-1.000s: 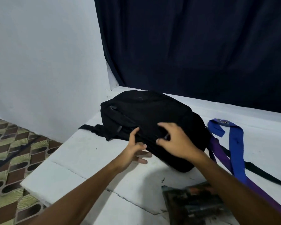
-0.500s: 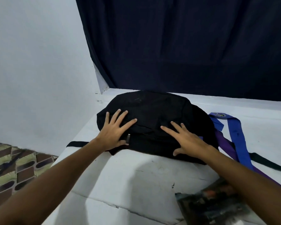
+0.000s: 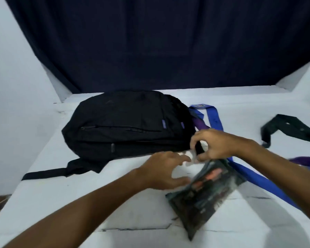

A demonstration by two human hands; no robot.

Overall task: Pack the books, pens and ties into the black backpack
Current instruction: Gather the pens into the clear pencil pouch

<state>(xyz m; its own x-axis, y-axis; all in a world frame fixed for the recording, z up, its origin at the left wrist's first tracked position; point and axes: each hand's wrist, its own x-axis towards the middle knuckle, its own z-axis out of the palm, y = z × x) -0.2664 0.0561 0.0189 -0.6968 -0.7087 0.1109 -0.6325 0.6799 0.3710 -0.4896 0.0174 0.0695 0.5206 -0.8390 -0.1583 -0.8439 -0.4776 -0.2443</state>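
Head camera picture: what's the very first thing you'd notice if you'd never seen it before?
The big black backpack lying flat on the white table catches the eye first, in front of the dark curtain. Next come the two hands near its right end: the right hand pinches a black strap there, and the left hand hovers open beside a dark plastic packet. A bright blue tie lies just right of the backpack.
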